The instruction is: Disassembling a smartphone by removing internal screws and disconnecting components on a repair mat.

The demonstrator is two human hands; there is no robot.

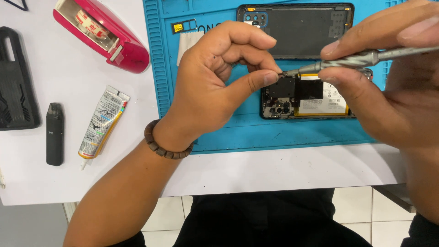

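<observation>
Both hands (215, 87) (388, 91) hide much of the opened phone (311, 98).

Glue tube (101, 122): white w/ yellow edge, lies on table left of blue mat. Tape dispenser (103, 34): red, roll label white/red, top left. Opened phone (307, 96): battery label white, yellow border. Small yellow-black sticker (178, 27) on mat, top.
</observation>
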